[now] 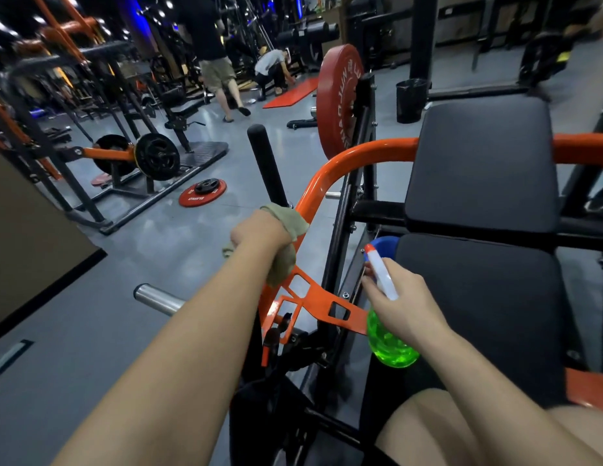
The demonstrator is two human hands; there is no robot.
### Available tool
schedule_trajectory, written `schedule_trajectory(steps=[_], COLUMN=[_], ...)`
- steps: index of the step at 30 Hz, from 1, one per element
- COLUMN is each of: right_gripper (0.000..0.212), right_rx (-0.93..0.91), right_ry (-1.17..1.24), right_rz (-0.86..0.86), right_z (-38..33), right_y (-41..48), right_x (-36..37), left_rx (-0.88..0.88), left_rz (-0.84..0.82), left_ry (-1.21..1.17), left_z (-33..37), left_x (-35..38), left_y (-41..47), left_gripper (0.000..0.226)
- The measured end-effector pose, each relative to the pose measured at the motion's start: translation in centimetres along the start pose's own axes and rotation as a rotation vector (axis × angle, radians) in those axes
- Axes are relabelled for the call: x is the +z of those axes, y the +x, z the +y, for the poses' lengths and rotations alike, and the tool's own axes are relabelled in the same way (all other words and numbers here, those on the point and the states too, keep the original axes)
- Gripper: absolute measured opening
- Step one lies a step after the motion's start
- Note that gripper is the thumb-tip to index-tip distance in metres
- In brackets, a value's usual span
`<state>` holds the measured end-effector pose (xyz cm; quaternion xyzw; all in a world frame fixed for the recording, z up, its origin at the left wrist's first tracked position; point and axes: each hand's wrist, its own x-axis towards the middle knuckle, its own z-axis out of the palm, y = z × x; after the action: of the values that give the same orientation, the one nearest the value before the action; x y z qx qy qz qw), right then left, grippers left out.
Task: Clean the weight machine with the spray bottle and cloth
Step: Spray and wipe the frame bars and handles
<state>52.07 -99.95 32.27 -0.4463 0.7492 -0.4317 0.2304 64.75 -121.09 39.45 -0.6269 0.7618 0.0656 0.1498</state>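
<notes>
The weight machine has an orange curved arm (330,169), a black handle post (264,163) and black seat pads (478,163). My left hand (259,237) grips an olive-green cloth (286,227) wrapped around the orange arm, just below the black handle. My right hand (401,301) holds a spray bottle (389,344) with a green body and a white, red and blue head, its nozzle pointing away from me beside the seat pad. A red weight plate (337,99) hangs on the machine beyond the arm.
A chrome peg (157,299) juts out at lower left. A red plate with a small black plate on it (202,193) lies on the grey floor. Another orange plate-loaded machine (125,156) stands left. Two people (219,62) are at the back. A black bin (411,100) stands behind.
</notes>
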Motion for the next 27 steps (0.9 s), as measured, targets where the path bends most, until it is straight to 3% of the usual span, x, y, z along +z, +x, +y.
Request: schedule_trajectory(steps=[2,8,14,16,18,21,24,27], right_gripper=[0.021,0.019,0.016,0.018,0.021,0.02,0.018,0.018], right_rx=[-0.014,-0.027,-0.073,-0.092,-0.102,-0.088,-0.052,-0.04], right_ry=[-0.01,-0.078,-0.031,-0.062,-0.106,-0.127,-0.105,-0.094], right_rz=[-0.005,-0.076,-0.126,-0.138,-0.141,-0.159,-0.155,-0.144], right_z=[0.2,0.3,-0.2,-0.2,-0.2,-0.2,-0.4,-0.3], right_y=[0.2,1.3,1.7,1.6,1.5,1.1,0.5,-0.1], right_x=[0.1,0.8,0.9,1.1,1.3,1.3,1.0,0.6], left_rx=[0.018,0.128,0.139,0.15,0.096,-0.042,0.032,0.1], left_rz=[0.045,-0.05,-0.156,-0.03,0.11,0.183,0.306,0.359], left_ry=[-0.205,-0.854,-0.956,-0.876,-0.636,-0.277,-0.106,-0.043], left_z=[0.3,-1.0,-1.8,-1.4,-0.3,0.4,-0.1,-1.1], left_x=[-0.6,-0.6,-0.8,-0.5,-0.2,0.6,1.7,2.6], left_y=[1.1,3.4,2.7,2.9,3.1,2.3,0.8,-0.1], left_gripper=[0.043,0.032,0.032,0.038,0.051,0.07,0.084,0.081])
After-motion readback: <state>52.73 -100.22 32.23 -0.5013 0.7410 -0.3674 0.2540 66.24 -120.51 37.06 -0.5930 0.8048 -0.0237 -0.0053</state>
